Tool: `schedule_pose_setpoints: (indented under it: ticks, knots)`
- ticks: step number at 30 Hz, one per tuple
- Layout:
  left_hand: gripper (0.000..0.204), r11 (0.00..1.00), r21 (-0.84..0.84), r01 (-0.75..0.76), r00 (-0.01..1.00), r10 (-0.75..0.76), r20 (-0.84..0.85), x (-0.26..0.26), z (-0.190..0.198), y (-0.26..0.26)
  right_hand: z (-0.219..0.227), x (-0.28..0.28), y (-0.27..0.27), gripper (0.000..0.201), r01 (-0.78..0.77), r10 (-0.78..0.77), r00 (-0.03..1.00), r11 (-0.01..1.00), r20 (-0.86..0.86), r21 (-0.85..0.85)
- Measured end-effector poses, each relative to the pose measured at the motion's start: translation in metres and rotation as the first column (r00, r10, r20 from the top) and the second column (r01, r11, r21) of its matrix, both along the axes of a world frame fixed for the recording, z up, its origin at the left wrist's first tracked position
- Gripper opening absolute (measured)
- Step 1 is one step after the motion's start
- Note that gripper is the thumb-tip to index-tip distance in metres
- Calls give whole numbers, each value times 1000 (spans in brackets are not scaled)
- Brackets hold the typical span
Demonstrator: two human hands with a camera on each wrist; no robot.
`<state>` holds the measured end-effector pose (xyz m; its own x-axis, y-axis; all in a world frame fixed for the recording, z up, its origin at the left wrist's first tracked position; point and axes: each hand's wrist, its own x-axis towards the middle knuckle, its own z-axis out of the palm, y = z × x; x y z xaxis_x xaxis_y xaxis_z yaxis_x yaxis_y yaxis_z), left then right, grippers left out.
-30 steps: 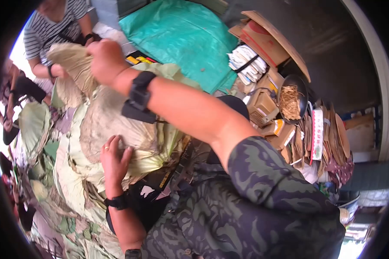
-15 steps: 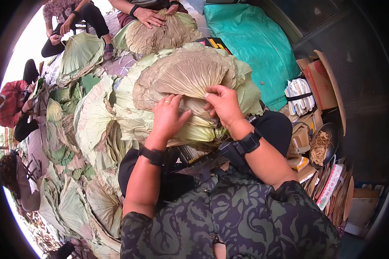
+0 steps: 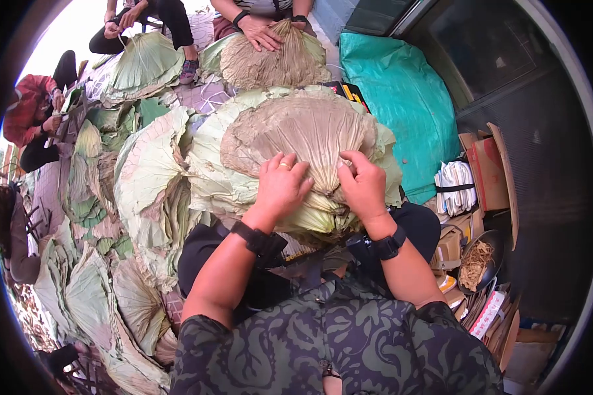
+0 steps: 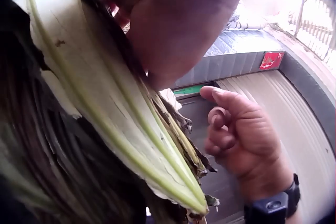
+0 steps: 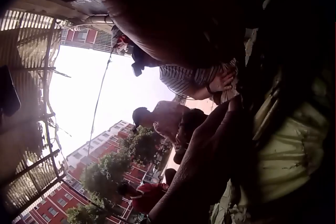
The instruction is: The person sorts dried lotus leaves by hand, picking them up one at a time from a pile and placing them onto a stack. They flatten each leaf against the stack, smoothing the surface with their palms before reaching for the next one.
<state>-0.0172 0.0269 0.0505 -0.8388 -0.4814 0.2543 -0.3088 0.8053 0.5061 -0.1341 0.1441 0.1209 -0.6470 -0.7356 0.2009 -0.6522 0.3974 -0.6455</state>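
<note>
A thick stack of dried lotus leaves (image 3: 244,178) lies before me in the head view, a brownish pleated leaf (image 3: 303,135) on top with its ribs gathered toward me. My left hand (image 3: 280,187) rests on the left part of that leaf, fingers pointing away. On the right, my right hand (image 3: 366,187) is at the leaf's surface, thumb and index fingertip near a rib. The left wrist view shows my right hand (image 4: 249,134) with loosely bent fingers and nothing between them, beside the pale folded underside of a leaf (image 4: 105,98).
More leaf piles (image 3: 151,164) spread to the left. Across from me, another person's hand (image 3: 260,33) rests on a brown leaf bundle (image 3: 270,62). To the right are a green tarp (image 3: 402,112), a cardboard box (image 3: 491,171) and a black pan (image 3: 497,243) of brown shreds.
My right hand swung back from the far left, where it held a leaf, and that leaf now lies flat on the stack. The left hand has slid slightly right; the head view has turned.
</note>
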Motion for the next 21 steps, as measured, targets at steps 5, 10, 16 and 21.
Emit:
schedule_pose_setpoints:
  ticks: [5, 10, 16, 21]
  knots:
    - [36, 998, 66, 11, 1000, -13, 22, 2, 12, -2, -20, -9, -5, 32, -71, 84, 962, 996, -258, 59]
    - [35, 997, 73, 11, 998, -15, 54, 2, 3, -4, -69, -22, 7, 41, -158, 188, 978, 950, -92, 270]
    - [40, 997, 78, 9, 997, -15, 74, 2, -1, -2, -70, -22, 8, 40, -172, 208, 971, 948, -115, 267]
    - [42, 998, 56, 38, 999, -38, 12, 6, -8, -5, -70, -23, 8, 41, -177, 207, 974, 949, -93, 261]
